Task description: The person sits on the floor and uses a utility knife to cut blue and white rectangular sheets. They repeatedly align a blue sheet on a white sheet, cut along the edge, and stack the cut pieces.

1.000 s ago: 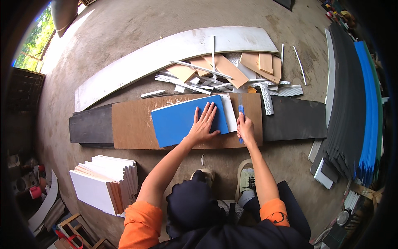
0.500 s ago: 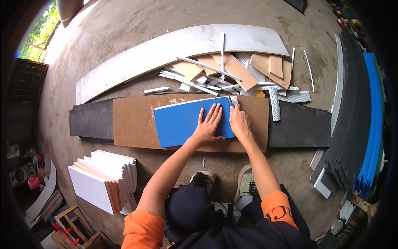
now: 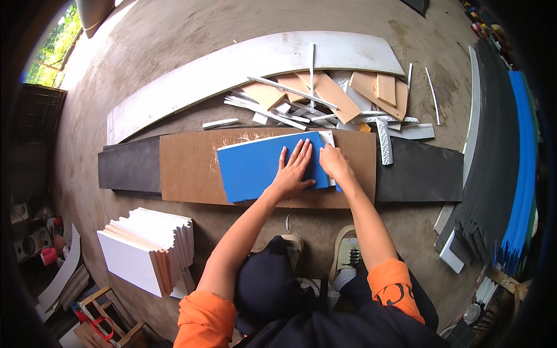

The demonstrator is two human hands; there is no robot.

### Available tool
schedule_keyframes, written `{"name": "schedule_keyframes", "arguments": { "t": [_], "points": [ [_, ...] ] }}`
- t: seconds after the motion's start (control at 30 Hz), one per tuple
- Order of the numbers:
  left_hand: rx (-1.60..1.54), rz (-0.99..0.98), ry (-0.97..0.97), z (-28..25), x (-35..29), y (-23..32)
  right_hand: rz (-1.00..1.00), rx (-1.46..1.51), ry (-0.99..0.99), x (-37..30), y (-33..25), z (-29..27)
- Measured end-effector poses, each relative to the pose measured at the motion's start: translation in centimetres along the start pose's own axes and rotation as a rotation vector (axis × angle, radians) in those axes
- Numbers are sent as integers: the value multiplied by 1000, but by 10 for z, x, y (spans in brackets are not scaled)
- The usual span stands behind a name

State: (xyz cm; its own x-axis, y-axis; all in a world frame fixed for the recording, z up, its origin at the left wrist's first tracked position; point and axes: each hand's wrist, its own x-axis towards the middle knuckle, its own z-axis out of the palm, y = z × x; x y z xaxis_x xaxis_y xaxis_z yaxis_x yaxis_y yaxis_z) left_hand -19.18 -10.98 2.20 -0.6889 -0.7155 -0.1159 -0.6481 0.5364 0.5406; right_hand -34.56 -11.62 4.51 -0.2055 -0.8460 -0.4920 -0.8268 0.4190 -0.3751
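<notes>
A blue board (image 3: pixel 255 168) with a white edge lies at a slant on a brown board (image 3: pixel 191 174). My left hand (image 3: pixel 294 174) presses flat on the blue board, fingers spread. My right hand (image 3: pixel 335 162) is closed at the blue board's right edge, around what looks like a utility knife. Most of that tool is hidden by the hand; a blue end (image 3: pixel 338 187) shows below it. A white piece (image 3: pixel 328 138) sticks out from under the blue board's upper right corner.
Dark boards (image 3: pixel 420 174) lie under the brown one. Beyond are tan and white offcuts (image 3: pixel 336 104) and a long white panel (image 3: pixel 232 69). A stack of white boards (image 3: pixel 130 261) stands at near left. Black sheets (image 3: pixel 490 151) and blue sheets (image 3: pixel 522 174) line the right side.
My right hand has moved slightly toward me along the blue board's right edge, and its wrist has bent. My left hand still presses on the board. The whole view has shifted slightly.
</notes>
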Motion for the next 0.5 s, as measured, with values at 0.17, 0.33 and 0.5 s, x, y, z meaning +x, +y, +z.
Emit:
{"name": "schedule_keyframes", "arguments": {
  "t": [0.17, 0.33, 0.5],
  "points": [
    [24, -49, 6, -3, -1, -3, 18, 25, -58, -88, 32, 30],
    [26, -37, -3, 2, 3, 1, 23, -43, -21, -123, 49, 38],
    [20, -17, 43, 1, 1, -1, -120, -116, 101, -105, 29, 9]
  ]
}}
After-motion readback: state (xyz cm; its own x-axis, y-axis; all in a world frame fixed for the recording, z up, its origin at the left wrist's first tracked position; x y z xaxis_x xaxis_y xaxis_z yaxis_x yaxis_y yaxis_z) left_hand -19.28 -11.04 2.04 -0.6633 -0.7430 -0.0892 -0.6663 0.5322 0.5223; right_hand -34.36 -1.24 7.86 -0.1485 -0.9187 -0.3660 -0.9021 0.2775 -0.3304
